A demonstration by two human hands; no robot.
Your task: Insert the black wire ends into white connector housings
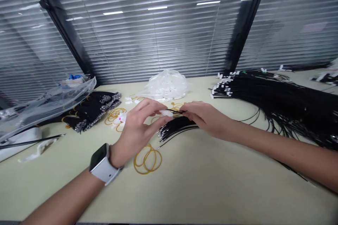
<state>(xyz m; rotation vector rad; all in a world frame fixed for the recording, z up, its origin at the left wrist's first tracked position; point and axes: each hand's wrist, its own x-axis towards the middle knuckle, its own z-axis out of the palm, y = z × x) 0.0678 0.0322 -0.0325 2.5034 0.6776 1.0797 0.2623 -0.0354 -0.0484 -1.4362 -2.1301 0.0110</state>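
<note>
The left hand (139, 121), reaching from the table's (211, 182) near edge, pinched a white piece (166, 113). The right hand (205, 116), pointing left, pinched wires (177, 111).

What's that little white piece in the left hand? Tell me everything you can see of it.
The small white piece is roughly oblong and looks like plastic; blur hides finer parts. The left hand pinches it over the table, its long side running roughly sideways. Thin black wires stretch from beside its right end to the right hand; whether they are plugged in, I can't tell.
</note>
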